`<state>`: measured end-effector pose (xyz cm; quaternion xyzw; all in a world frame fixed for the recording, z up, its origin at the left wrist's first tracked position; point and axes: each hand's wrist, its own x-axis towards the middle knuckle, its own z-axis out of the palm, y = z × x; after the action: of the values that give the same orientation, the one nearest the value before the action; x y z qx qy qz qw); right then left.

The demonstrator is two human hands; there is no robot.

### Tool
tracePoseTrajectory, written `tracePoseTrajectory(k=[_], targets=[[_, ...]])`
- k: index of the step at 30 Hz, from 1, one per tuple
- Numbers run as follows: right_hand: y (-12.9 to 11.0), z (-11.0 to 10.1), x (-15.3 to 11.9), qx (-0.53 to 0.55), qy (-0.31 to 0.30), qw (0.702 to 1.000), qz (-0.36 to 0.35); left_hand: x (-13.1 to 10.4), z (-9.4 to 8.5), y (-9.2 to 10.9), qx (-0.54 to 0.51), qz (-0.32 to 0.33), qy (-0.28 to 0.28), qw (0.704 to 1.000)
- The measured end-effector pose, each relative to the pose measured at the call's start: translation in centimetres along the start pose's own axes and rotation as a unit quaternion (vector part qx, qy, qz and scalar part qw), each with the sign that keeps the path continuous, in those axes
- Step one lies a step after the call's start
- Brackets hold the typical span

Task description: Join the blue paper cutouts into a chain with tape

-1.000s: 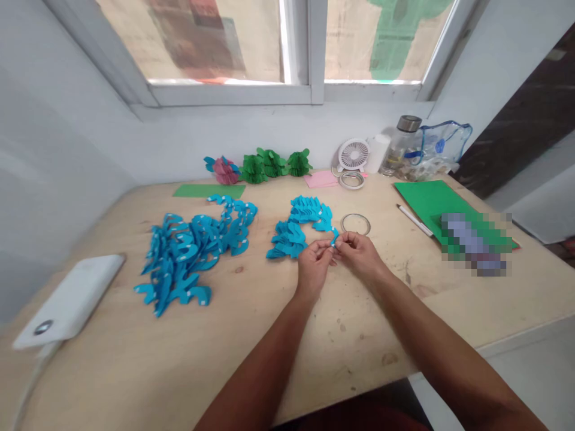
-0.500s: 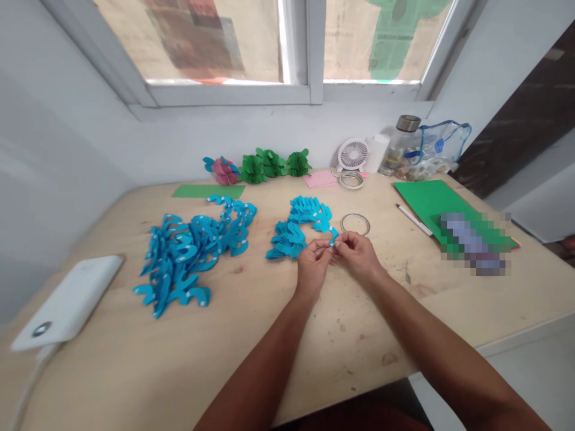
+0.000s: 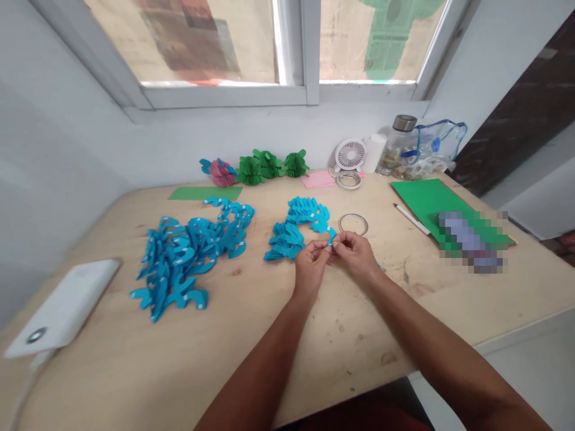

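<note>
Both hands meet over the middle of the table, pinching the end of a blue folded paper strip (image 3: 309, 209). My left hand (image 3: 311, 263) is closed with thumb and finger on the strip's tip. Against it, my right hand (image 3: 354, 251) pinches the same tip from the right; the fingertips hide exactly what lies between them. The rest of the strip curls away behind my left hand in accordion-like, scalloped folds. To the left lies a larger heap of blue cut paper (image 3: 184, 251) dotted with small white squares. A roll of thin tape (image 3: 353, 225) lies just beyond my right hand.
A white power bank (image 3: 67, 305) with a cable lies at left. Along the wall stand green paper pompoms (image 3: 268, 164), a small fan (image 3: 350, 155) and a glass bottle (image 3: 398, 143). Green sheets (image 3: 431, 203) and a pen (image 3: 411, 218) lie at right.
The whole view has shifted slightly. Both hands keep their pinch on the blue strip's tip, with barely any finger movement visible.
</note>
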<state>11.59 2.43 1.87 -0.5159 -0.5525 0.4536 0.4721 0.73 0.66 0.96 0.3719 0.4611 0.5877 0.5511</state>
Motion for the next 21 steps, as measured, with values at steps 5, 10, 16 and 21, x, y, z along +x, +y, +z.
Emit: tracePoseTrajectory(k=[5,10,16,21], targets=[[0.0,0.1,-0.1,0.01,-0.003,1.0,0.001,0.0,0.0,0.1,0.015,0.002,0.005,1.0],[-0.5,0.1,-0.2,-0.018,0.002,1.0,-0.008,0.0,0.0,0.0,0.019,0.003,0.013,1.0],[-1.1,-0.2,-0.6,-0.12,0.017,0.99,-0.071,0.1,0.1,0.0,0.016,0.005,0.039,0.999],[-1.3,-0.5,-0.8,-0.162,0.044,0.977,-0.128,0.0,0.2,0.3,0.001,0.001,0.043,0.999]])
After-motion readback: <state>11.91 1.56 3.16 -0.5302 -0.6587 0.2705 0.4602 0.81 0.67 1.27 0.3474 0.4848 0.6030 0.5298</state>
